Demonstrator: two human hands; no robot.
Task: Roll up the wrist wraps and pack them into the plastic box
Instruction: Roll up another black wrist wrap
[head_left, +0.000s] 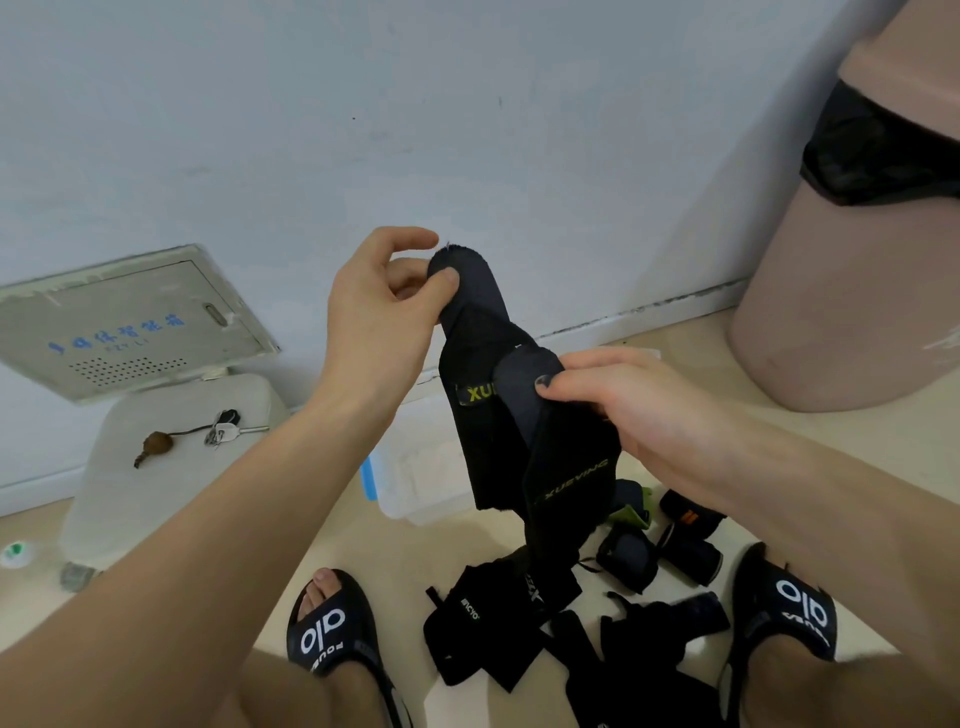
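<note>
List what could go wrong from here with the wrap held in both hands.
1. The left hand only pinches the tip of the black wrist wrap, so that end may slip free before rolling starts.
2. The wrap's lower end hangs into the pile of loose wraps on the floor and may snag one.
3. The clear plastic box sits behind the hanging wrap, partly hidden, so the right hand may misjudge the drop.

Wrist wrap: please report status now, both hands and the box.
Left hand pinches wrist wrap top end; right hand pinches its flap. Wrap unrolled, hanging. Plastic box behind, nothing blocking.
</note>
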